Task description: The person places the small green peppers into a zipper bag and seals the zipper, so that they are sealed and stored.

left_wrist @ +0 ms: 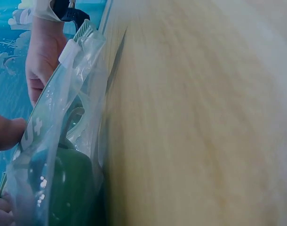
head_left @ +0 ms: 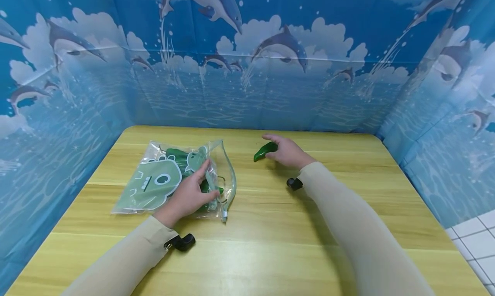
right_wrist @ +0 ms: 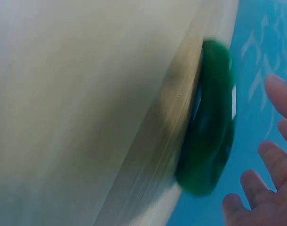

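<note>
A clear zip bag [head_left: 151, 188] with a green cartoon monster print lies on the table's left side, its mouth facing right. My left hand [head_left: 189, 197] lies across it and holds the bag at the mouth, thumb and forefinger spread along the edge. Inside are green peppers; one green pepper [left_wrist: 70, 183] with a curved stem shows close up through the plastic in the left wrist view. My right hand [head_left: 288, 152] reaches around a long green pepper [head_left: 264, 151] with thumb and fingers apart. In the right wrist view the fingers [right_wrist: 275, 160] stand spread beside this pepper.
The wooden table [head_left: 247, 253] carries the bag and the loose pepper. A blue dolphin-print curtain [head_left: 247, 94] borders it at the back and both sides. White floor tiles [head_left: 479, 240] show at lower right. Black wrist cameras [head_left: 183, 243] hang from both sleeves.
</note>
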A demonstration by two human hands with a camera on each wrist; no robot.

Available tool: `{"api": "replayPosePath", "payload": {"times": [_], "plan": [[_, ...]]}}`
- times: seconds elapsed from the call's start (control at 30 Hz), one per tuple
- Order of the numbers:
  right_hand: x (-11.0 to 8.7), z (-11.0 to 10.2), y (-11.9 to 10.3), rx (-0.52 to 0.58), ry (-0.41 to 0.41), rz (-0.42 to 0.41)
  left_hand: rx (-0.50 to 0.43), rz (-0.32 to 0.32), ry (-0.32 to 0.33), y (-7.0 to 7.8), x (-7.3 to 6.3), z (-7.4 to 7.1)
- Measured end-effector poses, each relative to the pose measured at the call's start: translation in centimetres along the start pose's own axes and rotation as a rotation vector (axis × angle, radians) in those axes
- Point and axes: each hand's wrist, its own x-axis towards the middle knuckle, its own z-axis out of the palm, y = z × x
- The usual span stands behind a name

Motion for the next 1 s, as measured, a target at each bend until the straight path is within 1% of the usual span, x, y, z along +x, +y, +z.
{"api": "replayPosePath", "payload": {"times": [0.13,0.27,0.53,0.7,0.83,1.0], "plan": [[0.6,-0.9,1.1,-0.024,-0.012,0.010,-0.011,-0.006,-0.001,0.0,0.0,0.0],[1.3,-1.4,1.9,-0.048,-0.032,-0.003,-0.006,-0.003,0.001,0.0,0.1,0.0],[2.6,-1.5,3.3,-0.056,-0.043,0.008,-0.006,-0.006,0.001,0.0,0.0,0.0],[2.8,-1.2,3.6,-0.075,-0.041,0.007,-0.015,-0.014,-0.001,0.0,0.0,0.0],[3.0,-1.0,3.5,-0.097,-0.056,-0.005,-0.011,-0.008,0.005,-0.1,0.0,0.1],[3.2,-0.9,3.2,-0.113,-0.063,0.009,-0.011,-0.008,0.009,0.0,0.1,0.0]]}}
